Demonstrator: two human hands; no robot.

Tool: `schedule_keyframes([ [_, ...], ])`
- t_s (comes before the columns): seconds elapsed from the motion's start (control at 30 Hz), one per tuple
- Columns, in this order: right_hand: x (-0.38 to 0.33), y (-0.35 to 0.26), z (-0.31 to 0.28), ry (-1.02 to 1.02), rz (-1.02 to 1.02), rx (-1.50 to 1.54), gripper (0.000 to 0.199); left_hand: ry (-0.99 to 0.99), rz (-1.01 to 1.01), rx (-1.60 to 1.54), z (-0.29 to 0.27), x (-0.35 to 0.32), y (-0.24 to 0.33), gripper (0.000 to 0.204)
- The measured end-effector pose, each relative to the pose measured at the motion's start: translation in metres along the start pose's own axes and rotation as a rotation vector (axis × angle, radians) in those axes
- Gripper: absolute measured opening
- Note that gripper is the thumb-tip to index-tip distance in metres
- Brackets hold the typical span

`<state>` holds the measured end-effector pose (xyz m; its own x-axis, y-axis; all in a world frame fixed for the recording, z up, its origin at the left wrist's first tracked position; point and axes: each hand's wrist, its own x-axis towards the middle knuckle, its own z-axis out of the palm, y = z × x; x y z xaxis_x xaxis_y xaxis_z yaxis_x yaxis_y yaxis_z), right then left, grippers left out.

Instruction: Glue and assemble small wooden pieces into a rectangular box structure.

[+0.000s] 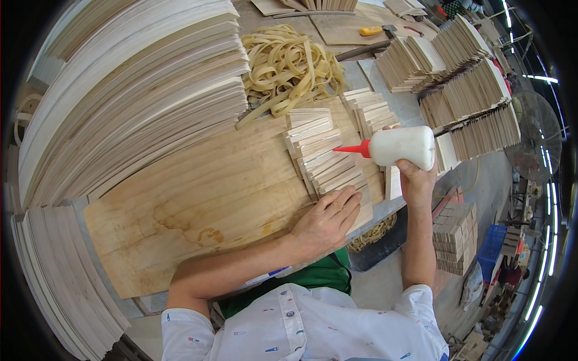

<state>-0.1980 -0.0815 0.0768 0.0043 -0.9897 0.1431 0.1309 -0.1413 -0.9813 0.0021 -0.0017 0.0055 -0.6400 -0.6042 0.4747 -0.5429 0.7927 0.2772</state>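
My right hand point(418, 180) is wrapped round a white squeeze bottle point(394, 146) with a red pointed nozzle. The bottle is tipped on its side, its tip over a row of overlapping thin wooden slats point(322, 153). Shiny wet-looking streaks, like glue, run along some slats. At the near end of that row my left hand point(328, 221) rests with fingers stretched over the wood. The slats lie on a pale plywood board point(198, 198) that has brownish stains. Just beyond, a second row of slats point(368, 111) is partly hidden by the bottle.
Tall stacks of long wooden strips point(150, 96) line the left. A heap of tan flat bands point(292, 66) lies behind the board. Fanned wooden pieces point(469, 90) stand at the right, near a yellow-handled hammer point(371, 30). On the floor are bundled wooden blocks point(456, 234) and a blue crate point(492, 246).
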Motion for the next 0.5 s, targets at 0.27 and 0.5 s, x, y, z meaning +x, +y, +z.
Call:
schedule_keyframes([
  [0.27, -0.003, -0.008, -0.022, 0.103, -0.072, -0.093, 0.068, -0.012, 0.004, -0.012, -0.001, -0.001, -0.001, 0.069],
  [0.5, -0.027, -0.006, 0.005, -0.009, -0.024, 0.063, 0.073, -0.011, 0.001, -0.016, -0.001, 0.001, 0.0, 0.068],
])
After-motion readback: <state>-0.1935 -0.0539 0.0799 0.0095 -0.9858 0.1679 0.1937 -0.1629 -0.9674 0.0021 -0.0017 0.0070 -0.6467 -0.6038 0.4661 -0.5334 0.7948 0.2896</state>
